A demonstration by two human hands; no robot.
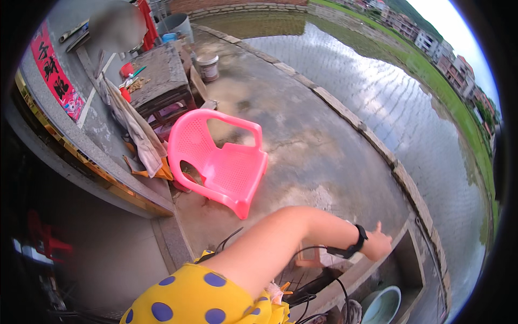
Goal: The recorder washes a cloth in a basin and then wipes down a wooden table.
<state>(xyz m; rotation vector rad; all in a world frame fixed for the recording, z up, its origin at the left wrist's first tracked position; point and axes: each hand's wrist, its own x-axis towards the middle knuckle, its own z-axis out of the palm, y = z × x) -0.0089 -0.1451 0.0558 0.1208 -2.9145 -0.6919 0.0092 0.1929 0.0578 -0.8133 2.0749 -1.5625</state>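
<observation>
My left hand (378,244), with a black band at the wrist, reaches out to the right beside the rim of a concrete trough (398,239). One finger sticks up, apart from the others, and no object shows in it. The bent arm comes from a yellow sleeve with blue dots (186,297). My right hand is out of view. Ahead, left of the forearm, a pink plastic armchair (230,170) stands empty on wet concrete. Below the forearm are black cables (306,297) and, inside the trough, a pale green basin (381,305).
A worn table (162,75) bears a red cup (126,70) and small loose items. A lidded bucket (208,67) stands beside it. Cloths (137,129) hang near the wall at left. A stone curb (344,109) borders a flooded field (388,101). A doorway opens at lower left.
</observation>
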